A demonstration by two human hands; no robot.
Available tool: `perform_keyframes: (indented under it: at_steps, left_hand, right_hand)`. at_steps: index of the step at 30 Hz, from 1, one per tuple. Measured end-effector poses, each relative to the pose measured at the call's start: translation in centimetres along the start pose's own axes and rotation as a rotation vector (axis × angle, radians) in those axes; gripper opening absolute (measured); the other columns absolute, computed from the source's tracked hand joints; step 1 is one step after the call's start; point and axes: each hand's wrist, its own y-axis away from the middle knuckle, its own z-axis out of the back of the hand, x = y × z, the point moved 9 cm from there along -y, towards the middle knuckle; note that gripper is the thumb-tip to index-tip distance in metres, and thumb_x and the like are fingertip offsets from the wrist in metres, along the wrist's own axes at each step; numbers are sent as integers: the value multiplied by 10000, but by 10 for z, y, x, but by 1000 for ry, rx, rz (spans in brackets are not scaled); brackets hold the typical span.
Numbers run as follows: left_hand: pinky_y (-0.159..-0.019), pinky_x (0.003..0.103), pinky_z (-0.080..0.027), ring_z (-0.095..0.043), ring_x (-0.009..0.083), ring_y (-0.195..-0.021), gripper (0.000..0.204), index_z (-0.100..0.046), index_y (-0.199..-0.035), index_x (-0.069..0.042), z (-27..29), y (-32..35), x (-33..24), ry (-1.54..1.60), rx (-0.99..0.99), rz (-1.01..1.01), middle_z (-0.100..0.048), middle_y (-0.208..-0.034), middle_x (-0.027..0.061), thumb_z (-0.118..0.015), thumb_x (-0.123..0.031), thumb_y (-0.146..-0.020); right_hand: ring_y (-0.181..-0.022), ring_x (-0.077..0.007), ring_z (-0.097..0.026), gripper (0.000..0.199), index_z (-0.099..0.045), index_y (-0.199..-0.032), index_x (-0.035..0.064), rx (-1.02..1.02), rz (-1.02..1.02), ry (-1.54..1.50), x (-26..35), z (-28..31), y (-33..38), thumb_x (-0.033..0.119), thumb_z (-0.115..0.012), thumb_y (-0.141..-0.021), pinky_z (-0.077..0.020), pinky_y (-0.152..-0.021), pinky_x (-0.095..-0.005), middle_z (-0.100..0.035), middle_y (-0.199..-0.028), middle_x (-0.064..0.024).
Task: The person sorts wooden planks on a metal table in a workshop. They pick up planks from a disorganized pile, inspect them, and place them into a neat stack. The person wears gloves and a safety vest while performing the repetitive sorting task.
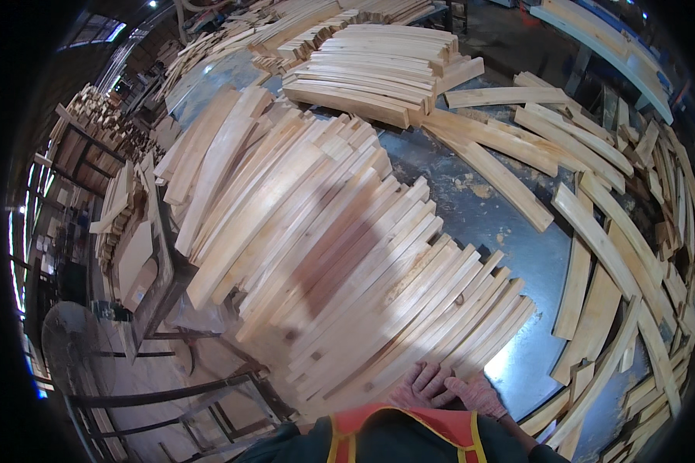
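Wooden strips (363, 255), slightly curved and pale with a few reddish ones, lie side by side in a broad slanting row before me. At the near end of this row, close to my body, is my left hand (422, 386), its fingers spread over the nearest strips. My right hand (480, 395) lies just beside it and reaches toward it, looking fairly flat, with some fingers hidden. Both hands look covered in pinkish knitted gloves. I see nothing held in either hand. Whether they press on the wood is hard to tell.
A neat stack of curved wooden pieces (374, 69) stands at the far side of the metal tabletop (471, 208). Loose curved pieces (594, 239) lie crisscrossed along the right. Dark metal frames (185, 393) stand at the lower left, with more piled wood (104, 116) behind.
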Motion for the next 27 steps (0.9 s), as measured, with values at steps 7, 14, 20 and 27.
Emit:
perform_keyframes:
  at_steps: [7,14,20,27]
  left_hand:
    - [-1242,606,-358,-415,328,-1530,570,-451,-1541,-198,-7,-16,-53,906,476,509,-485,-1601,105,-436,-537,-1083]
    - [-1251,686,-211,-317,457,-1517,602,-548,-1477,-210,-68,23,-50,2914,-428,1244,-415,-1572,140,-634,-372,-904]
    - [-1131,618,-368,-471,414,-1351,626,-575,-1340,-164,-101,43,-25,2651,-131,1758,-495,-1400,154,-699,-135,-727]
    - [-1095,575,-399,-508,374,-1299,645,-617,-1312,-173,-112,57,-26,2726,-192,1711,-536,-1358,150,-748,-141,-681]
  right_hand:
    - [-1230,-349,-663,721,-588,-1459,16,149,-71,87,93,-27,-1,486,-718,-929,-509,-1078,-423,-683,-1339,-241]
    - [-1286,-446,-630,908,-538,-1402,-121,185,-68,322,64,-34,-30,595,-708,-870,-501,-1091,-437,-654,-1313,-358]
    - [-1164,-455,-662,654,-578,-1409,44,-125,488,429,128,100,-38,481,-679,-933,-533,-1001,-481,-707,-1258,-248]
    - [-1295,-413,-592,752,-454,-1546,83,-890,478,879,101,243,-94,400,-726,-921,-473,-1093,-502,-612,-1418,-224]
